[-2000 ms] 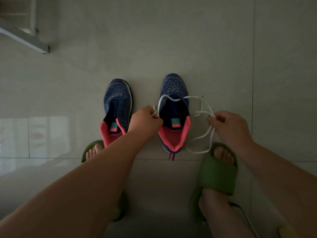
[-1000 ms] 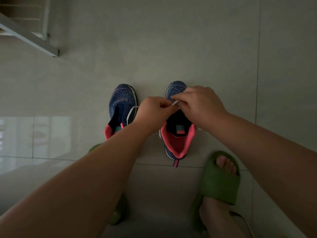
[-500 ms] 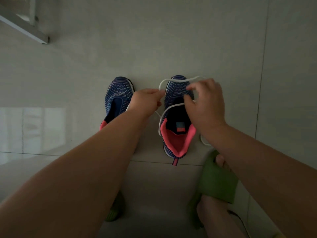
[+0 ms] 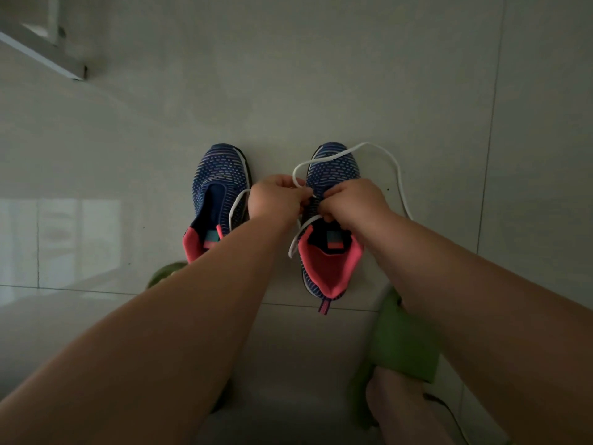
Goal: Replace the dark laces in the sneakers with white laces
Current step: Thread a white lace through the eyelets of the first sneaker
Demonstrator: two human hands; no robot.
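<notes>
Two blue knit sneakers with pink heel linings stand side by side on the floor, toes pointing away. The left sneaker (image 4: 218, 191) has no lace in it. Over the right sneaker (image 4: 330, 252) runs a white lace (image 4: 390, 162), looping past the toe and down the right side. My left hand (image 4: 276, 197) pinches the lace at the shoe's left edge. My right hand (image 4: 356, 200) pinches the lace over the tongue area. Both hands meet above the eyelets, which they hide.
Pale floor tiles (image 4: 321, 75) spread all around. My feet wear green slides: one (image 4: 404, 345) near the right sneaker's heel, another (image 4: 162, 274) partly hidden under my left forearm. A white frame edge (image 4: 41, 49) sits far left.
My right hand has dropped from the toe to the tongue area, closing up to my left hand. The lace loop now trails wider to the right of the shoe.
</notes>
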